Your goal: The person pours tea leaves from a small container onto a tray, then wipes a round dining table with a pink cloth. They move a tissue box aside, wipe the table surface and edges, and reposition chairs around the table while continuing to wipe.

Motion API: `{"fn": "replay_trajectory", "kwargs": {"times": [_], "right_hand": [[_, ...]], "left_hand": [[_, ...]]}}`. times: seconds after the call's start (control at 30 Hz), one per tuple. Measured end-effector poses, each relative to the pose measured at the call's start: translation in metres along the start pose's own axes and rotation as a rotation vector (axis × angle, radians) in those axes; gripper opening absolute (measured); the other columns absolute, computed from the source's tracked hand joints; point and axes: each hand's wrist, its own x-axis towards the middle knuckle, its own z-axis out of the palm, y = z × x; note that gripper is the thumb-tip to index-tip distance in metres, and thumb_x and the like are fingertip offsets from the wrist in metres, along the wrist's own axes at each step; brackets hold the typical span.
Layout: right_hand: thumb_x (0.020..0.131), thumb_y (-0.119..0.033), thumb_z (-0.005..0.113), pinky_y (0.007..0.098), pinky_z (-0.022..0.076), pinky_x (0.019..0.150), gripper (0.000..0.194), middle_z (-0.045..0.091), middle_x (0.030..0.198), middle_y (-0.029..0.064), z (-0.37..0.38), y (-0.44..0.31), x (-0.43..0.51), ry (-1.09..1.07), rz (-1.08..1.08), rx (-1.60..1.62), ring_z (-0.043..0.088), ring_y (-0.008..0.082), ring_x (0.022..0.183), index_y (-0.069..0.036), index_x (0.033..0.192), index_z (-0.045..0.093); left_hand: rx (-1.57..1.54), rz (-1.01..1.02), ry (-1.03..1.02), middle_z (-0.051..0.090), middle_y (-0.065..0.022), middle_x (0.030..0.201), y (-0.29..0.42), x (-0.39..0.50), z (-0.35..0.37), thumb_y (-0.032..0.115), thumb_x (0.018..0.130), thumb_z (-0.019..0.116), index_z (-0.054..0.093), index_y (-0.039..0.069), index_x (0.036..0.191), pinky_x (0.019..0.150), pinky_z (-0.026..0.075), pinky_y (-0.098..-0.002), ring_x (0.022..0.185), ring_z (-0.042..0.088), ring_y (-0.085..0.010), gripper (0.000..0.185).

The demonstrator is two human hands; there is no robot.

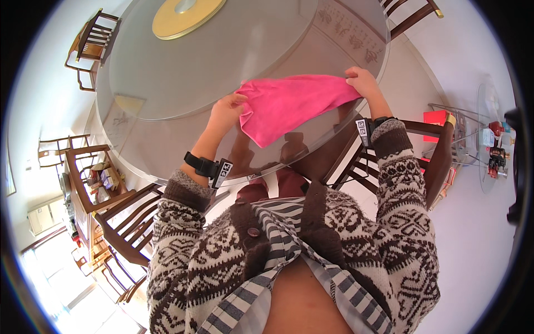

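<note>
A bright pink cloth (292, 104) is stretched between my two hands above the near part of a round glass-topped table (200, 142). My left hand (227, 110) pinches the cloth's left end, where the fabric bunches into small folds. At the other end, my right hand (363, 83) grips a gathered corner close to the table's right rim. The cloth's lower edge hangs to a point nearer my left hand. Whether its underside touches the glass I cannot tell.
A glass turntable (233, 50) with a gold centre disc (183, 21) covers the table's middle. Wooden chairs stand close by at left (129, 221) and right (434, 154). Farther right, a glass side table (486, 142) bears bottles. A wooden cabinet (85, 179) stands at left.
</note>
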Motion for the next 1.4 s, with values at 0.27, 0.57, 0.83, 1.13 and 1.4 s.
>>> {"fn": "replay_trajectory", "kwargs": {"times": [0.27, 0.57, 0.83, 1.13, 1.4], "right_hand": [[0.083, -0.024, 0.059, 0.0418, 0.0502, 0.079, 0.016, 0.065, 0.097, 0.0073, 0.057, -0.08, 0.011, 0.087, -0.281, -0.207, 0.061, 0.0297, 0.095, -0.016, 0.093, 0.068], [0.07, -0.024, 0.073, 0.0383, 0.0489, 0.064, 0.028, 0.065, 0.077, 0.0106, 0.089, -0.126, -0.039, -0.526, -0.402, -0.075, 0.064, 0.026, 0.074, -0.004, 0.084, 0.061], [0.073, -0.013, 0.074, 0.0236, 0.0422, 0.052, 0.02, 0.057, 0.071, -0.0012, -0.052, -0.091, -0.006, -0.444, -0.059, 0.528, 0.053, 0.0079, 0.062, -0.006, 0.083, 0.058], [0.081, -0.025, 0.067, 0.0418, 0.0388, 0.103, 0.056, 0.046, 0.139, 0.0179, -0.061, -0.034, 0.022, 0.579, -0.197, -0.338, 0.046, 0.0324, 0.126, -0.011, 0.133, 0.052], [0.092, -0.049, 0.048, 0.0567, 0.0174, 0.112, 0.064, 0.025, 0.155, 0.0105, -0.018, -0.047, 0.025, 0.319, -0.087, -0.676, 0.022, 0.0312, 0.143, -0.018, 0.146, 0.034]], "left_hand": [[0.534, 0.116, 0.301, 0.06, -0.0106, 0.106, 0.011, -0.053, 0.052, 0.031, 0.078, 0.071, 0.057, 0.009, 0.111, 0.077, 0.053, -0.0402, 0.093, 0.063, -0.0297, 0.042], [0.266, -0.17, -0.034, 0.066, -0.0086, 0.083, 0.019, -0.044, 0.015, 0.022, 0.074, 0.073, 0.063, 0.005, 0.093, 0.069, 0.052, -0.0359, 0.076, 0.065, -0.0249, 0.027], [0.014, 0.173, 0.048, 0.065, -0.0061, 0.084, 0.127, 0.043, 0.01, 0.008, 0.08, 0.068, 0.061, 0.004, 0.107, 0.067, 0.052, -0.027, 0.075, 0.063, -0.0136, 0.028], [-0.005, 0.269, -0.185, 0.064, -0.0121, 0.107, 0.122, -0.008, 0.039, 0.011, 0.086, 0.065, 0.05, 0.003, 0.129, 0.082, 0.053, -0.0314, 0.098, 0.064, -0.0192, 0.046], [-1.11, -0.51, -0.152, 0.061, -0.0179, 0.119, 0.034, -0.096, 0.026, 0.023, 0.096, 0.054, 0.05, -0.004, 0.123, 0.091, 0.052, -0.0371, 0.105, 0.063, -0.0267, 0.039]]}}
